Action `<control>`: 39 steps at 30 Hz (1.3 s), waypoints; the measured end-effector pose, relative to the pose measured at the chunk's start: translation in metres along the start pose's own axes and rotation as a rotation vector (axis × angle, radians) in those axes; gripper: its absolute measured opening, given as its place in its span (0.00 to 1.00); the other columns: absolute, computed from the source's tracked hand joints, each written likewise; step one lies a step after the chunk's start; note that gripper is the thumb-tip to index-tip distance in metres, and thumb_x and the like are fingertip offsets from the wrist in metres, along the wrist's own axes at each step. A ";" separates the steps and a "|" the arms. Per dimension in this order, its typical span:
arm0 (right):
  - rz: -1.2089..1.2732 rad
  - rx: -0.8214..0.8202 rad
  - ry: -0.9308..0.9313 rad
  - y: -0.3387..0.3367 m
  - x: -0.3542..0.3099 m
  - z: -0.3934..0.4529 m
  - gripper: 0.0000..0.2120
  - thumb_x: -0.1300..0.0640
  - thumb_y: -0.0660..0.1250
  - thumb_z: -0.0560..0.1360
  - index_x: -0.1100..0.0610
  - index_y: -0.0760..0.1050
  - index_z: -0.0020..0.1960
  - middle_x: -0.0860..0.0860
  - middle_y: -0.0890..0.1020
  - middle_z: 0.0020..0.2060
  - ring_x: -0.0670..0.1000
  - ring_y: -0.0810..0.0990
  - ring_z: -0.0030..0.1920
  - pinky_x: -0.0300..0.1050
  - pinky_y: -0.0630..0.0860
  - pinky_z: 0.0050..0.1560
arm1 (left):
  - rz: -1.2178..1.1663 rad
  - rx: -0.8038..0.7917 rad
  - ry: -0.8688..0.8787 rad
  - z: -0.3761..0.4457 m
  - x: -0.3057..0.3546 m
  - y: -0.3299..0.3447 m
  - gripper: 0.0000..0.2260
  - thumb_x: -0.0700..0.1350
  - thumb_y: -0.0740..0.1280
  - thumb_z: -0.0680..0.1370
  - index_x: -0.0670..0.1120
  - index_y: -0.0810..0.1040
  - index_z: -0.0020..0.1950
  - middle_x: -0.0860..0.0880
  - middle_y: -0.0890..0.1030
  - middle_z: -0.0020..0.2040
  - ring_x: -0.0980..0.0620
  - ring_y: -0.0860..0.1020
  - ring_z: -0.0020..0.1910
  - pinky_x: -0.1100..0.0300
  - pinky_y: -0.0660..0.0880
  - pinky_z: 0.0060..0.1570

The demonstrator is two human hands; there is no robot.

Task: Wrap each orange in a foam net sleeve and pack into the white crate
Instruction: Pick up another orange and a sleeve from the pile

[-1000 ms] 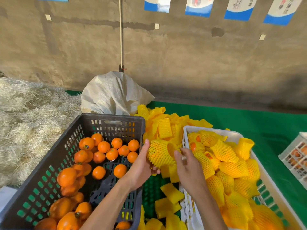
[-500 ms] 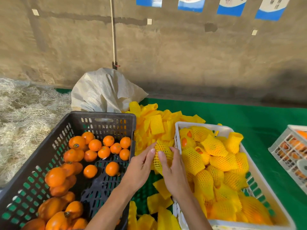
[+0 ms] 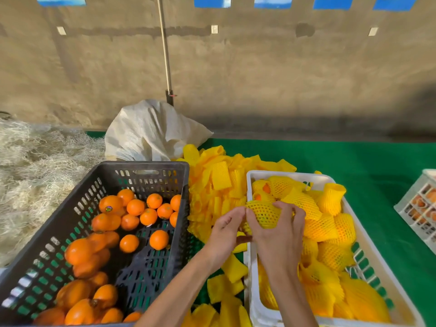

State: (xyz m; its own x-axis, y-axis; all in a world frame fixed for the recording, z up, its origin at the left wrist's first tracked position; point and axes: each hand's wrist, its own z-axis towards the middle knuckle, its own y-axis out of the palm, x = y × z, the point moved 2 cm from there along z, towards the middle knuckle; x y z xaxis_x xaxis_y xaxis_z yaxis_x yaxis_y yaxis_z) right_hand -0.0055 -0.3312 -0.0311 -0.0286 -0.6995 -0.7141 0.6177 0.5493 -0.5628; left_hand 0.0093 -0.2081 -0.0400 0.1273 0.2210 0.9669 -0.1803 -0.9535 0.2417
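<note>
Holding the netted orange point(image 3: 264, 214) over the white crate's point(image 3: 253, 274) left rim, we grip it with the right hand point(image 3: 277, 228) while the left hand point(image 3: 225, 232) pinches the sleeve's end. Best to ease it down gently: the soft, springy foam mesh could slip off the round fruit.

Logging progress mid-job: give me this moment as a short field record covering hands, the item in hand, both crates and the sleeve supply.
right hand: fingers curled over the netted orange, above the white crate's near-left corner
left hand: fingertips pinch the net's left end
netted orange: held, not yet set down
white crate: mostly filled with wrapped oranges
dark crate: left of the hands, holds bare oranges, partly emptied
foam sleeves: loose yellow pile between and behind the crates
second white crate: far right edge, fruit inside
</note>
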 end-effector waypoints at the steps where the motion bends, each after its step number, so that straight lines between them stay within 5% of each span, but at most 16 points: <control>1: -0.065 0.035 -0.023 -0.004 0.004 0.004 0.30 0.37 0.75 0.70 0.53 0.74 0.64 0.54 0.71 0.63 0.57 0.71 0.62 0.49 0.74 0.50 | 0.046 -0.007 0.000 0.004 -0.002 0.005 0.17 0.46 0.57 0.88 0.38 0.78 0.67 0.45 0.83 0.51 0.47 0.80 0.51 0.51 0.80 0.54; 3: -0.172 0.113 -0.087 -0.010 0.009 0.010 0.26 0.40 0.75 0.71 0.55 0.78 0.61 0.56 0.74 0.61 0.59 0.71 0.61 0.54 0.74 0.55 | 0.171 -0.035 -0.011 0.012 -0.004 0.013 0.14 0.43 0.57 0.87 0.38 0.80 0.63 0.50 0.81 0.45 0.48 0.79 0.47 0.51 0.80 0.50; 7: -0.163 0.146 -0.177 -0.010 0.006 0.015 0.17 0.44 0.74 0.75 0.56 0.80 0.55 0.55 0.77 0.59 0.59 0.73 0.62 0.56 0.72 0.60 | 0.691 -0.098 0.079 0.020 0.001 0.007 0.12 0.42 0.60 0.86 0.42 0.83 0.60 0.47 0.84 0.56 0.52 0.80 0.53 0.54 0.78 0.56; 9: -0.076 0.067 -0.192 -0.004 0.000 0.012 0.13 0.48 0.74 0.76 0.56 0.81 0.54 0.54 0.78 0.59 0.57 0.73 0.62 0.54 0.73 0.59 | 0.844 0.017 0.196 0.020 0.011 -0.015 0.11 0.44 0.63 0.85 0.43 0.84 0.61 0.49 0.84 0.59 0.53 0.80 0.56 0.59 0.77 0.57; 14: 0.013 -0.355 -0.217 0.033 -0.006 -0.016 0.09 0.58 0.68 0.81 0.58 0.79 0.60 0.53 0.75 0.60 0.54 0.74 0.64 0.44 0.74 0.61 | 0.765 0.507 0.399 0.004 0.026 -0.120 0.11 0.47 0.63 0.86 0.46 0.81 0.63 0.52 0.81 0.57 0.56 0.78 0.54 0.61 0.76 0.51; 16: -0.085 -0.561 -0.205 0.060 -0.005 -0.033 0.13 0.62 0.63 0.83 0.59 0.75 0.66 0.54 0.73 0.65 0.55 0.73 0.67 0.48 0.72 0.66 | 0.824 0.577 0.244 0.009 0.017 -0.168 0.13 0.47 0.61 0.86 0.44 0.78 0.67 0.49 0.80 0.62 0.51 0.78 0.58 0.55 0.75 0.54; 19: -0.276 -0.764 -0.122 0.097 0.005 -0.062 0.15 0.66 0.62 0.81 0.59 0.73 0.67 0.56 0.74 0.65 0.58 0.75 0.65 0.51 0.74 0.64 | 1.015 0.437 -0.190 0.016 -0.015 -0.223 0.16 0.43 0.62 0.85 0.37 0.73 0.71 0.39 0.78 0.64 0.39 0.76 0.62 0.48 0.74 0.55; 23: -0.592 -0.849 -0.036 0.129 0.030 -0.094 0.19 0.56 0.67 0.80 0.60 0.71 0.69 0.58 0.75 0.64 0.58 0.75 0.65 0.50 0.74 0.61 | 1.123 0.226 -0.480 0.013 -0.051 -0.259 0.26 0.38 0.66 0.83 0.40 0.62 0.80 0.39 0.67 0.76 0.38 0.71 0.71 0.48 0.72 0.63; 26: -0.705 -0.845 -0.004 0.143 0.056 -0.104 0.18 0.62 0.59 0.82 0.62 0.68 0.72 0.61 0.74 0.67 0.60 0.73 0.68 0.50 0.72 0.67 | 1.004 0.166 -0.617 0.020 -0.059 -0.259 0.32 0.37 0.66 0.83 0.44 0.54 0.84 0.42 0.53 0.83 0.37 0.61 0.79 0.49 0.68 0.72; 29: -0.723 -0.880 -0.013 0.151 0.076 -0.104 0.16 0.67 0.57 0.81 0.61 0.74 0.65 0.58 0.79 0.62 0.57 0.77 0.63 0.48 0.76 0.62 | 0.493 0.284 -0.682 0.035 -0.070 -0.252 0.26 0.37 0.60 0.86 0.42 0.56 0.83 0.40 0.51 0.84 0.35 0.55 0.81 0.43 0.60 0.77; 32: -0.693 -0.901 -0.024 0.155 0.083 -0.099 0.12 0.66 0.60 0.81 0.60 0.77 0.61 0.57 0.80 0.58 0.56 0.78 0.60 0.49 0.78 0.56 | 0.650 0.271 -0.624 0.044 -0.080 -0.254 0.32 0.31 0.67 0.80 0.41 0.59 0.82 0.40 0.53 0.83 0.35 0.59 0.80 0.46 0.67 0.73; 34: -0.667 -0.885 -0.021 0.156 0.085 -0.096 0.09 0.58 0.64 0.82 0.60 0.78 0.58 0.57 0.81 0.55 0.57 0.79 0.58 0.49 0.78 0.53 | 0.535 0.313 -0.578 0.047 -0.086 -0.255 0.28 0.35 0.65 0.82 0.38 0.61 0.81 0.31 0.55 0.81 0.31 0.60 0.78 0.54 0.78 0.54; 36: -0.672 -0.869 -0.023 0.159 0.087 -0.095 0.08 0.58 0.65 0.81 0.60 0.80 0.55 0.56 0.83 0.52 0.56 0.81 0.54 0.47 0.78 0.48 | 0.645 0.373 -0.503 0.047 -0.087 -0.260 0.24 0.39 0.58 0.86 0.34 0.58 0.81 0.27 0.55 0.79 0.29 0.57 0.78 0.63 0.72 0.40; 39: -0.692 -0.848 0.006 0.161 0.087 -0.095 0.09 0.65 0.62 0.80 0.60 0.81 0.54 0.56 0.84 0.51 0.55 0.83 0.50 0.46 0.77 0.43 | 1.055 0.255 -0.507 0.053 -0.074 -0.268 0.22 0.41 0.59 0.85 0.41 0.62 0.80 0.30 0.62 0.77 0.28 0.65 0.74 0.45 0.74 0.63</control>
State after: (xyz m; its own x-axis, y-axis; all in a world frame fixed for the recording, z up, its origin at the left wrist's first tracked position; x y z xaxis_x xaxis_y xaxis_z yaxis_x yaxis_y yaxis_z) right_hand 0.0166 -0.2602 -0.2231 -0.1662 -0.9770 -0.1338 -0.2750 0.1762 -0.9452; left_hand 0.1001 0.0198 -0.1803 0.4129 -0.7461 0.5224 -0.2356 -0.6415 -0.7300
